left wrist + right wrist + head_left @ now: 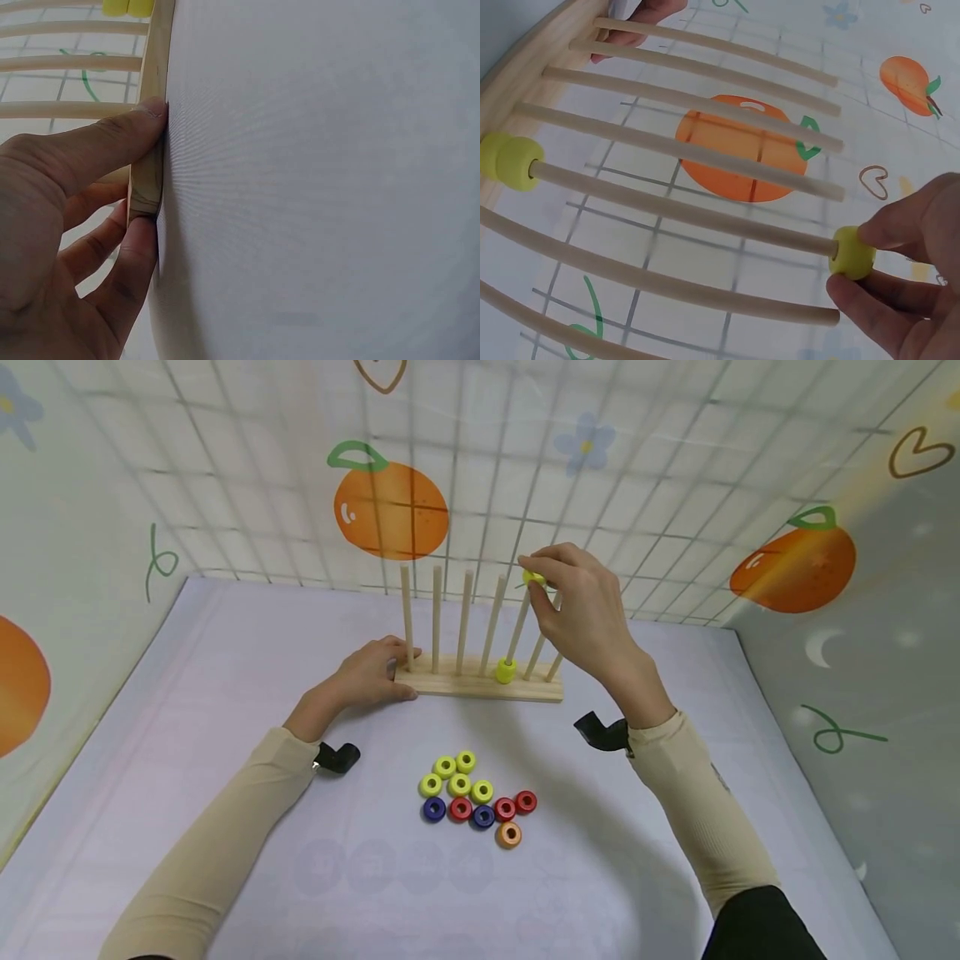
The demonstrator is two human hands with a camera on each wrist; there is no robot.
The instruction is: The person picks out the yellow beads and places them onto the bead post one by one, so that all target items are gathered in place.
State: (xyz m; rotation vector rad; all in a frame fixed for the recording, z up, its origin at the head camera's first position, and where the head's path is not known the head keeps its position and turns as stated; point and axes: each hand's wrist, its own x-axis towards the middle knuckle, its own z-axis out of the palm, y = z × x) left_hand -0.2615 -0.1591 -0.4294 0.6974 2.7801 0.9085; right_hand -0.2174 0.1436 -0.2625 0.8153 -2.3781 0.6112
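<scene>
A wooden peg stand (480, 687) with several upright pegs stands toward the back of the table. My left hand (367, 672) grips the left end of its base, thumb along the front edge and fingers round the end, as the left wrist view shows closely. At the top of the fifth peg from the left, my right hand (588, 602) pinches a yellow bead (853, 253) between thumb and fingers. The peg's tip meets the bead's hole. Low on that same peg, yellow beads (506, 671) sit stacked against the base.
Loose beads lie in a cluster before the stand: several yellow beads (459, 785), red beads (505, 809), blue beads (433, 810) and one orange bead (508, 836). A printed cloth (390, 510) with oranges and a grid hangs close behind the stand.
</scene>
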